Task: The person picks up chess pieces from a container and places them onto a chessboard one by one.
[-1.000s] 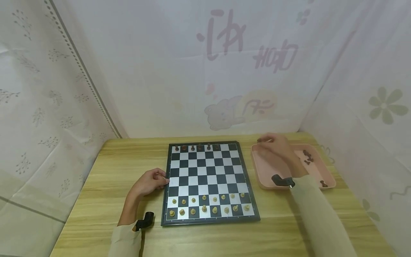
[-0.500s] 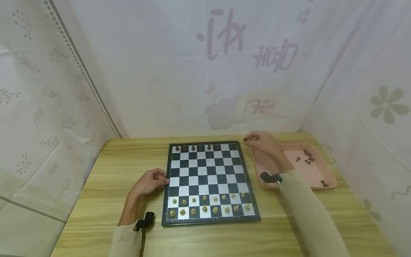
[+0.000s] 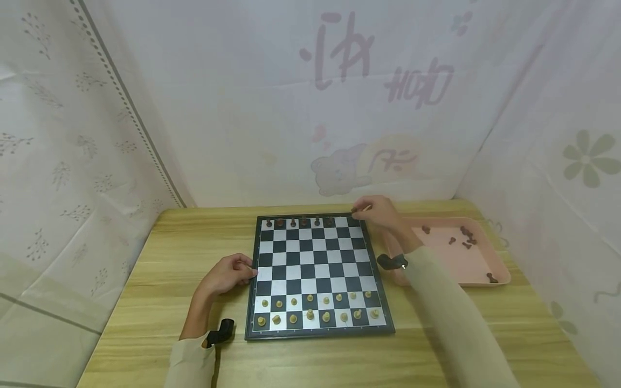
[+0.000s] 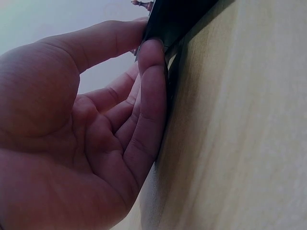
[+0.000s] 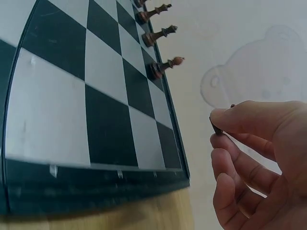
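Note:
A chessboard lies flat on the table. My left hand pinches its left edge between thumb and forefinger, as the left wrist view shows up close. Over the board's far right corner my right hand pinches a dark brown chess piece in its fingertips; most of the piece is hidden by them. Along the far row stand several brown chess pieces, among them a bishop nearest the right hand. The two near rows hold cream pieces, with a tall one near the middle.
A pink tray stands right of the board, partly under the right forearm. Several brown pieces lie in it, one at its near right corner. Behind the wooden table hangs a printed white curtain.
My right hand has moved left from over the tray to the board's far right corner, carrying the brown piece. The left hand stays at the board's edge.

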`<state>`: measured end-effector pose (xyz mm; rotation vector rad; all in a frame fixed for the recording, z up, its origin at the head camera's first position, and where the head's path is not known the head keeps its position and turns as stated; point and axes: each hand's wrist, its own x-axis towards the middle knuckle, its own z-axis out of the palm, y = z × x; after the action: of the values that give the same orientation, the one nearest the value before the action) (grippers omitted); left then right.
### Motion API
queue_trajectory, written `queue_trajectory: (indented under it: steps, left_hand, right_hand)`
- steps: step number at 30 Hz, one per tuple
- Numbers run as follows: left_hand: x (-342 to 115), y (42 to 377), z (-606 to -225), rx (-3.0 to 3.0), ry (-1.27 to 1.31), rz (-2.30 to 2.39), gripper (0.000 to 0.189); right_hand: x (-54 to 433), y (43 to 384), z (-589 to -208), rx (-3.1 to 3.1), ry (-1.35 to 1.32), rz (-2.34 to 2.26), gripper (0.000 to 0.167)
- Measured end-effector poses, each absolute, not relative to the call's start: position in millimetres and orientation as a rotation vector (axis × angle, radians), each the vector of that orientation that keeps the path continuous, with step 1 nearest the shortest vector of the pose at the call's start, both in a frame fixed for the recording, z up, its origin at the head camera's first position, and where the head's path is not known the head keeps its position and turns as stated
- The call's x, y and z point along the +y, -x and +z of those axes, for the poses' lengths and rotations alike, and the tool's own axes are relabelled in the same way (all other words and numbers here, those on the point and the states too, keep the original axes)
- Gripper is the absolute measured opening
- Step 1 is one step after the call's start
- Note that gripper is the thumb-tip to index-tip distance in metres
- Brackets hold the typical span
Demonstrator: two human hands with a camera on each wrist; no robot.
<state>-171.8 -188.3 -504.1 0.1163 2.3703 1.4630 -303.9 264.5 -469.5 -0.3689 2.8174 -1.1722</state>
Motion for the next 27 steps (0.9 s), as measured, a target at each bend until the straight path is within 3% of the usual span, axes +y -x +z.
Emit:
queue_trajectory:
  steps: [27]
  left_hand:
    - [-188, 172, -505, 2.372, -0.082, 1.465, 0.027]
  right_hand:
    - [234, 311, -486, 2.774, 0.415, -1.032, 0.014]
